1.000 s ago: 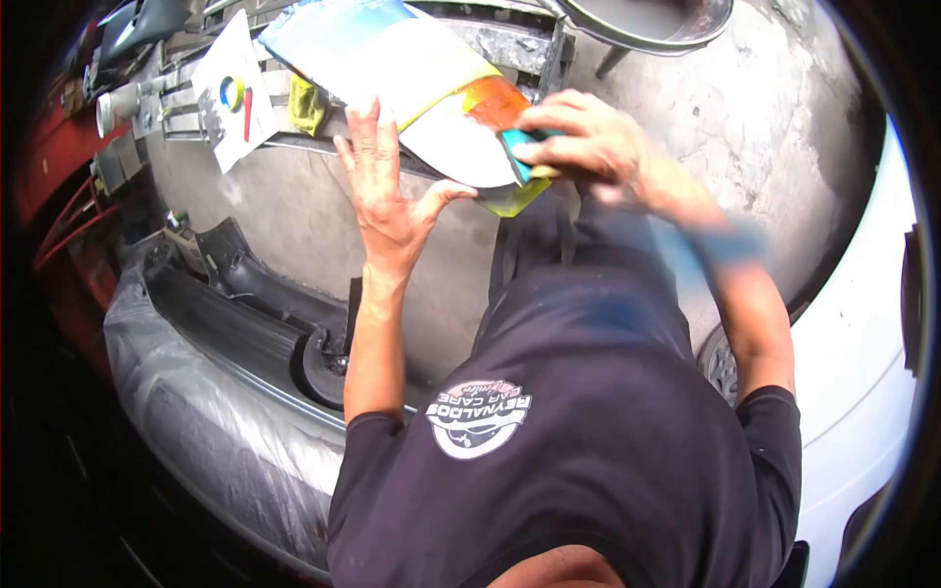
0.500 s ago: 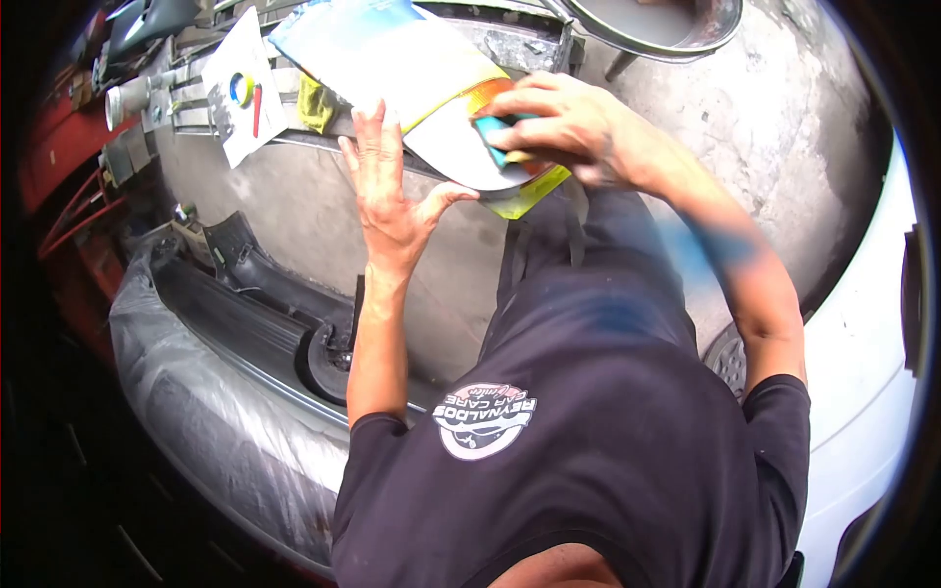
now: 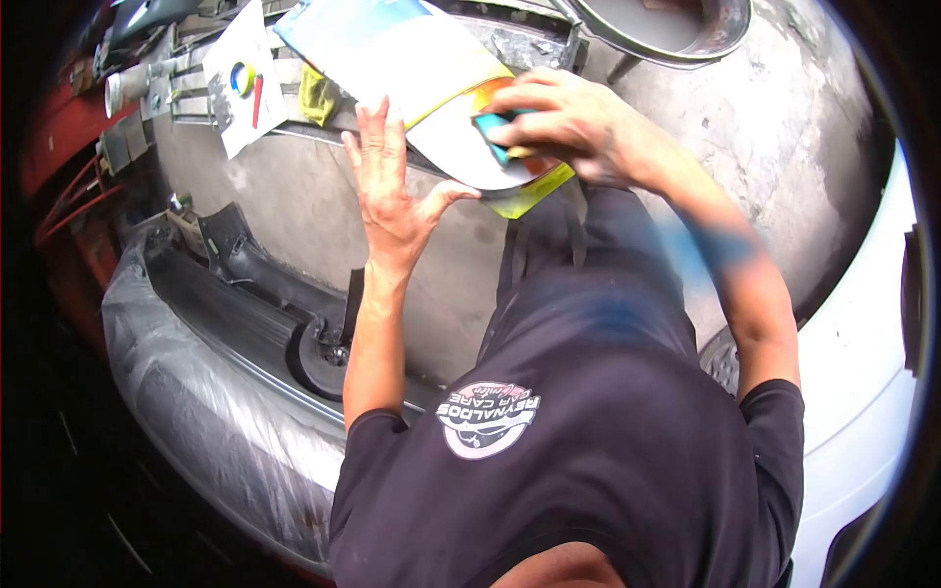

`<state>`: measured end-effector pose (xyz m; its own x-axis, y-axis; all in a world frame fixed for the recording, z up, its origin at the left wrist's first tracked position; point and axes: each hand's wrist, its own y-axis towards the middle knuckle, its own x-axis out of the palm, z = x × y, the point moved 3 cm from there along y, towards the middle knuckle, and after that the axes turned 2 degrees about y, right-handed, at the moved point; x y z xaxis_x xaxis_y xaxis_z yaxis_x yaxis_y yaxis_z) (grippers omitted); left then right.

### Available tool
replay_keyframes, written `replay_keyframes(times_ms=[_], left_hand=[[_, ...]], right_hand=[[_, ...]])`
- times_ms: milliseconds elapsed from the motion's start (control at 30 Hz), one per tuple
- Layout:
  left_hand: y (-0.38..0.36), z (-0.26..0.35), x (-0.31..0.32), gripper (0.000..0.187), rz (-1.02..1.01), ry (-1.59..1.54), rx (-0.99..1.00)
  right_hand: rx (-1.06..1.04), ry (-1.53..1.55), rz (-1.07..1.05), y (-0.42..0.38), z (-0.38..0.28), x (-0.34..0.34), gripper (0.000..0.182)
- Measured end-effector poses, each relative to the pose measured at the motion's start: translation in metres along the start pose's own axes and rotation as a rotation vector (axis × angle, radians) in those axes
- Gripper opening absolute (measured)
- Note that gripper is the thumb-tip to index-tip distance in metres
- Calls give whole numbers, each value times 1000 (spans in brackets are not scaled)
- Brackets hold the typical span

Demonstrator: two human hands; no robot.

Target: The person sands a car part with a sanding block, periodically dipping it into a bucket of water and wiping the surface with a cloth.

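Observation:
A curved panel (image 3: 461, 137), white at its near end with yellow and blue parts farther off, lies across a slatted stand. My left hand (image 3: 390, 196) is open with its fingers spread, its fingertips and thumb at the panel's left and near edges. Over the panel's right side, my right hand (image 3: 564, 122) is closed around a teal block (image 3: 493, 132) that is pressed against the surface. Orange shows beside the block. Part of the block is hidden by the fingers, and the right hand is slightly blurred.
A white sheet (image 3: 230, 127) with a tape roll (image 3: 242, 78) and a red tool (image 3: 257, 102) lies at upper left, near a yellow cloth (image 3: 317, 96). A round basin (image 3: 676, 29) stands at the top right. Plastic-covered car parts (image 3: 216, 392) are at left, a white car (image 3: 863, 363) at right.
My right hand has shifted very slightly with the teal block still in it. My left hand keeps its place at the panel's edge. The whole view has moved a little.

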<state>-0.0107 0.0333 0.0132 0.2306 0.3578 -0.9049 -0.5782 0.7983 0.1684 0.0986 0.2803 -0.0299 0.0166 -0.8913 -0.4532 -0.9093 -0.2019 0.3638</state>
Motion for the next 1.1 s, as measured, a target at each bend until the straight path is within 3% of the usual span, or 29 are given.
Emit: replay_keyframes(times_ms=[233, 300, 500, 633, 833, 933, 1100], left_hand=[[1, 3, 1, 128, 7, -6, -2], [1, 2, 0, 129, -4, -6, -8], [2, 2, 0, 128, 6, 11, -16], [0, 3, -2, 128, -8, -7, -27], [-2, -3, 2, 126, -17, -13, -4], [-2, -2, 0, 126, -19, -12, 3], [-1, -2, 2, 126, -16, -10, 8]], right_hand=[[20, -13, -48, -17, 3, -3, 51], [-28, -14, 8, 1, 4, -2, 41], [29, 7, -6, -20, 1, -2, 47], [-24, 59, 1, 14, 7, -2, 52], [9, -34, -43, -5, -1, -9, 39], [-63, 5, -21, 16, 11, -5, 51], [21, -56, -92, -22, -1, -8, 56]])
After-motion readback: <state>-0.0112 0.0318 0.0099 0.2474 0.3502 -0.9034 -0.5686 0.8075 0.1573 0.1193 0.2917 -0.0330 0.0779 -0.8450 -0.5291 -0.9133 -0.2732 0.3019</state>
